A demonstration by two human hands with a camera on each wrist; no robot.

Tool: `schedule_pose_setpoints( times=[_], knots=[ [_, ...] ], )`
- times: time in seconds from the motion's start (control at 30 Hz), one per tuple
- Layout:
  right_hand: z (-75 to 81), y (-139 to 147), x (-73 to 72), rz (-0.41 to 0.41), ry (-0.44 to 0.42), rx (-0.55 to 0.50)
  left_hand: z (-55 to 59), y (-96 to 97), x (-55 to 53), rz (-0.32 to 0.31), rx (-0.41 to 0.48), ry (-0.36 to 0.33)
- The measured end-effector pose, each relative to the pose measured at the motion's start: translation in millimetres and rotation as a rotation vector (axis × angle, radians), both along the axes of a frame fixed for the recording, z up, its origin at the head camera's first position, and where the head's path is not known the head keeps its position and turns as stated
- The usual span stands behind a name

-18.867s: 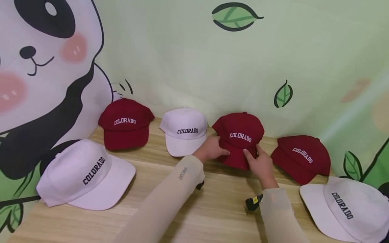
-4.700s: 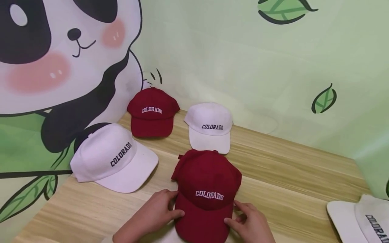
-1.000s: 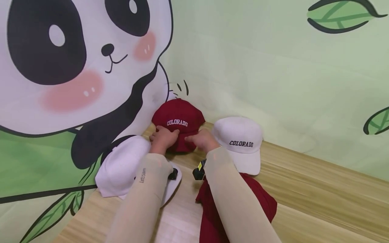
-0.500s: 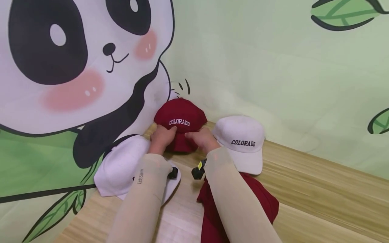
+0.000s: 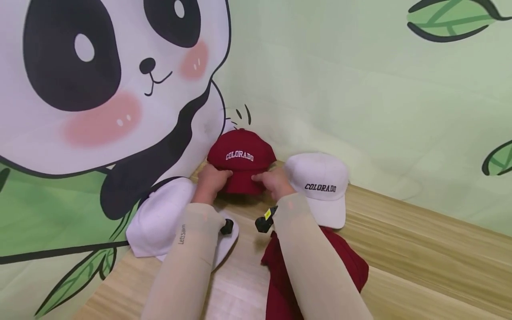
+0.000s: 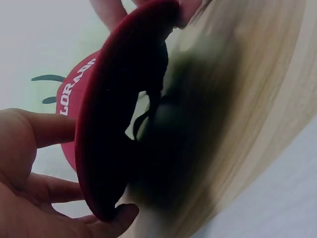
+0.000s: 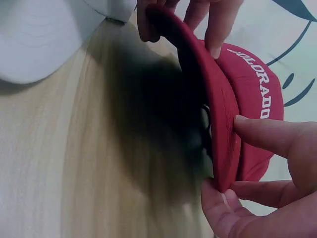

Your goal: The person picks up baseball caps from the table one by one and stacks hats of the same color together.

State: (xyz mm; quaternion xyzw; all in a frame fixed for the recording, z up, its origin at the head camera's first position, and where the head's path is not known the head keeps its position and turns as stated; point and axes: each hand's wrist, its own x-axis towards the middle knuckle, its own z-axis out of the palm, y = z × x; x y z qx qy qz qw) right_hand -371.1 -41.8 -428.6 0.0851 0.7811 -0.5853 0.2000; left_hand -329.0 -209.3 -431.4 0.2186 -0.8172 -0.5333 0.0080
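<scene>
A dark red baseball cap (image 5: 242,149) with white COLORADO lettering stands at the back corner, its brim facing me. My left hand (image 5: 212,180) pinches one side of the brim, thumb on top and fingers curled beneath. Opposite it, my right hand (image 5: 276,181) pinches the other side. The left wrist view looks under the brim (image 6: 106,129), where the dark hollow and a strap show. In the right wrist view the right hand (image 7: 277,183) has its thumb on the brim's top and fingers at its edge; a shadow lies on the wood below the brim.
A white COLORADO cap (image 5: 318,178) stands just right of my right hand. Another white cap (image 5: 160,222) at left is partly behind my left sleeve. A second red cap (image 5: 344,258) lies under my right forearm. Panda-printed cloth walls (image 5: 360,89) border the wooden table (image 5: 400,249).
Over the last second, the gripped red cap has risen slightly and its brim has tipped up. Earlier, both hands held another red cap, which now lies nearer, under the right forearm.
</scene>
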Motion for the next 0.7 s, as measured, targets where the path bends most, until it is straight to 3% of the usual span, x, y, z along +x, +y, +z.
schedule_pose_setpoints(
  times=[0.17, 0.43, 0.7],
  knots=[
    [14.7, 1.2, 3.8, 0.025, 0.074, 0.001, 11.9, -4.6, 5.2, -0.021, 0.053, 0.042],
    [49.4, 7.7, 14.9, 0.043, 0.128, 0.108, 38.1, -10.2, 16.1, -0.068, 0.053, -0.032],
    [72.4, 25.6, 30.6, 0.107, 0.133, 0.087, 64.6, -4.9, 31.3, -0.142, -0.043, -0.003]
  ],
)
